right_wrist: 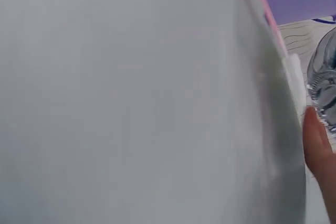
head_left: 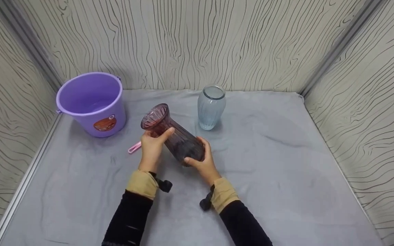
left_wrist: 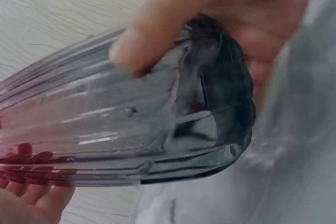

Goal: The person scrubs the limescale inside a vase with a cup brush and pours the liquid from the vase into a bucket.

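A ribbed, smoky pink glass vase is held tilted over the grey cloth, mouth up and to the left. My left hand grips its neck just below the flared rim. My right hand curls round the dark base. In the left wrist view the vase fills the frame; the right hand wraps its base, and the left hand's fingers show under the body. The right wrist view is mostly blurred grey cloth, with one fingertip and a sliver of glass at the right edge.
A pale blue ribbed glass vase stands upright just behind the held one. A purple bucket sits at the back left. A small pink item lies on the cloth by my left hand. Patterned walls enclose the grey-covered table on three sides.
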The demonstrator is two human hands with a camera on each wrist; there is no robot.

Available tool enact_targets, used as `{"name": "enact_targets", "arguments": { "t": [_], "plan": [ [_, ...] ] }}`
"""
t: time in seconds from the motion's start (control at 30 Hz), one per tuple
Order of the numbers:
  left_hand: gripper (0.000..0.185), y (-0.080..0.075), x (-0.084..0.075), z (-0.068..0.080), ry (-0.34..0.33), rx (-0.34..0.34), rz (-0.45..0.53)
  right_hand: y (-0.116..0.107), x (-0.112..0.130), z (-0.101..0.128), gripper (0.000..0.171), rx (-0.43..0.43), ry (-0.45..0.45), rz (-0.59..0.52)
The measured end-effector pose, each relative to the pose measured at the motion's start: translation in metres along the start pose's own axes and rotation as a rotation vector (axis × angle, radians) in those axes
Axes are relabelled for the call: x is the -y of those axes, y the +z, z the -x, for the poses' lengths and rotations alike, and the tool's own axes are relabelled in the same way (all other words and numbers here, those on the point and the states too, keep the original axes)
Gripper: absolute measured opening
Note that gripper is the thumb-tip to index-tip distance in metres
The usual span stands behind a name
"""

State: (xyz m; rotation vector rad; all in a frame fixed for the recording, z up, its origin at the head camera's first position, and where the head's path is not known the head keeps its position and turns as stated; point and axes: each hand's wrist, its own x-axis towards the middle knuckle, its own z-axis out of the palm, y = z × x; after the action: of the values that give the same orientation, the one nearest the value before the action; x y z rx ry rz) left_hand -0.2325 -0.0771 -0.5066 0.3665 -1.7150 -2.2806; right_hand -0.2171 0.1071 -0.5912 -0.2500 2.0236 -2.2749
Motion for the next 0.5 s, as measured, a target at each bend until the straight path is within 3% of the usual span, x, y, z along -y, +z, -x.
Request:
{"name": "enact_targets", "arguments": {
  "t": [0.13,0.2,0.33,0.5],
  "plan": [
    [0.046,-0.005,-0.009,-0.005,0.013,-0.005,0.041,0.013,0.001,0.001,0.098,0.062,0.066,-0.445],
    [0.044,-0.006,-0.012,-0.007,0.013,-0.005,0.08,0.018,0.002,0.002,0.095,0.072,0.092,-0.593],
    [0.041,-0.007,-0.016,-0.009,0.002,-0.015,0.156,0.024,0.002,0.004,0.078,0.07,0.086,-0.723],
    [0.037,-0.009,-0.02,-0.014,0.011,-0.028,0.226,0.033,-0.001,0.007,0.065,0.062,0.074,-0.764]
  ]
}}
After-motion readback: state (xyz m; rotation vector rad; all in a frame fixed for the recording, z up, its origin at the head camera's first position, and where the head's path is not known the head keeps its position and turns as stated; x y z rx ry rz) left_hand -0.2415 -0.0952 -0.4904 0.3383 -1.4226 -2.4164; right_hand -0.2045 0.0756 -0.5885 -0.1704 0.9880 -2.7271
